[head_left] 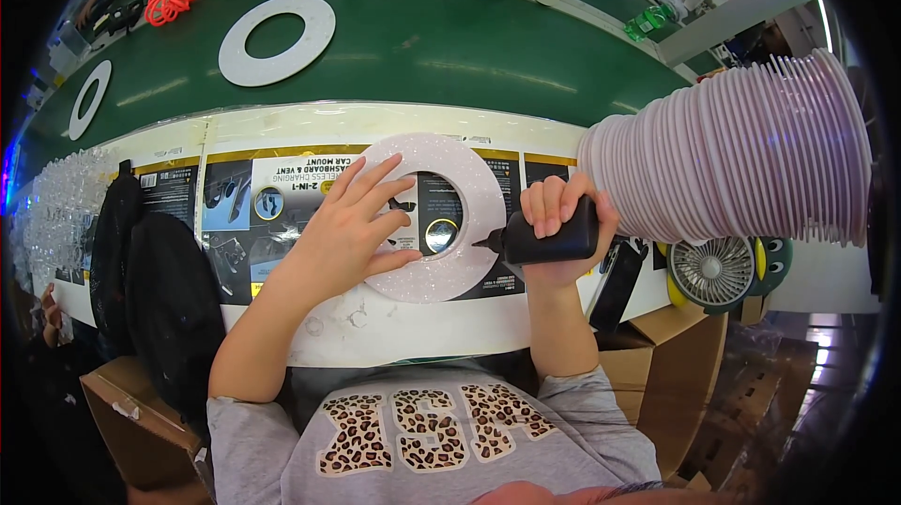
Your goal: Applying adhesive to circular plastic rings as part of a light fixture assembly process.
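Observation:
A flat white speckled ring (432, 284) lies in front of me on printed cardboard sheets (282, 223) that cover the table. My left hand (361, 223) rests on the ring's left side with its fingers spread. In my right hand (563, 214) is a black squeeze bottle (554, 233), tilted on its side. Its pointed nozzle aims left, close over the ring's right rim; whether the tip touches the surface, I cannot tell.
To the right leans a large stack of white rings (723, 148). Beneath it are a small fan (711, 272) and a dark phone-like slab (619, 284). Two white rings (314, 40) lie on the green belt (422, 54). A black bag (169, 270) is at left, cardboard boxes (685, 345) below.

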A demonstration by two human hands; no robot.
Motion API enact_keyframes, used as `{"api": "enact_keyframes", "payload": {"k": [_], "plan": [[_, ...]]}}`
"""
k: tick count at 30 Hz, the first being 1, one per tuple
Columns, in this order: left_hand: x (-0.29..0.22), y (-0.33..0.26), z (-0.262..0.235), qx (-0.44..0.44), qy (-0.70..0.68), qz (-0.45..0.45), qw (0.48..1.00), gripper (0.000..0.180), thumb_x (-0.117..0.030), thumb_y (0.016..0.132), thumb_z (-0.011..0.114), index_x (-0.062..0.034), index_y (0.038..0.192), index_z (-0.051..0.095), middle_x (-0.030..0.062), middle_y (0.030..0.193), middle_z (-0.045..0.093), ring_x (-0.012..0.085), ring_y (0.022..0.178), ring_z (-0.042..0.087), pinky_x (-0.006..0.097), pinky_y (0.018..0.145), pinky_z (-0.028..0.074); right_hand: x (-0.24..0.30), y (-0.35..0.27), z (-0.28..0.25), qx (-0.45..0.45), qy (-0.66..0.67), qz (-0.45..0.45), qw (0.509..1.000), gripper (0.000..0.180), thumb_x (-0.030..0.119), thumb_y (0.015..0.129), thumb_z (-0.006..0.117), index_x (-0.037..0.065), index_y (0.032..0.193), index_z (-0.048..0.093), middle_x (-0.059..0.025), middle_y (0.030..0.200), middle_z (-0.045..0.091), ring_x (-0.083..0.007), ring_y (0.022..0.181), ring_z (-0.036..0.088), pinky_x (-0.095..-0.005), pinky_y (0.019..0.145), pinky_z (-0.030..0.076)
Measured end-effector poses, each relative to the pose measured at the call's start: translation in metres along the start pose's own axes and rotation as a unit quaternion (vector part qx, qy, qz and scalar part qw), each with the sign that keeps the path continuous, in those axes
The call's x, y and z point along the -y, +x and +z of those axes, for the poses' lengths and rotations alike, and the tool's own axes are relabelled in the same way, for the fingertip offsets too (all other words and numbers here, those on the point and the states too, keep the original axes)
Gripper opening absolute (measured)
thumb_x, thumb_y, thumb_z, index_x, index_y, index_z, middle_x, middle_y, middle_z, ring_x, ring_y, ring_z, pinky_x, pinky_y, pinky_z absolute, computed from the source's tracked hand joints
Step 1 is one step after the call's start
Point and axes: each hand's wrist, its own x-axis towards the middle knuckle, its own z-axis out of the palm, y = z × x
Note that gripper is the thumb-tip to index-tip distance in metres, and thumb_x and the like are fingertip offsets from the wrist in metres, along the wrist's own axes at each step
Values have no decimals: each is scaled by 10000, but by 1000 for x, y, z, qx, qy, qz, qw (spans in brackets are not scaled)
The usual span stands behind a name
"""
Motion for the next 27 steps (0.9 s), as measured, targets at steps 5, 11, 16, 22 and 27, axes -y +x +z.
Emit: {"api": "enact_keyframes", "payload": {"k": [5,11,16,22,27], "plan": [[0,-1,-1,-1,-4,-1,1000,277,-280,721,758,-81,839,607,112,1284,525,326,1340,354,519,1104,240,0,1,1,-6,-6,-3,1000,396,352,942,317,84,666,410,-34,552,417,-124,503,380,-258,544,336],[0,-1,0,3,2,0,1000,300,-286,712,765,-81,868,610,113,1288,521,331,1336,357,525,1105,236,-1,1,-1,-12,1,-2,1000,388,348,941,317,87,668,407,-35,559,419,-124,511,374,-261,550,333],[-6,-1,-5,43,-52,12,998,405,-314,659,793,-77,934,613,116,1324,490,331,1359,316,532,1119,214,5,3,2,-40,20,-9,999,359,328,940,327,93,681,411,-28,577,412,-122,526,365,-264,570,329],[-20,-3,-7,122,-52,41,990,478,-286,589,823,-75,969,626,114,1354,467,320,1386,264,527,1135,199,14,5,-3,-50,45,-15,998,344,321,934,341,94,683,406,-28,586,404,-121,527,359,-269,574,329],[-14,-3,-7,94,-32,21,995,463,-238,564,833,-74,950,636,107,1341,478,317,1382,274,521,1136,208,17,5,-2,-56,11,-21,998,352,329,932,336,90,683,404,-33,582,408,-127,527,366,-272,572,330]]}}
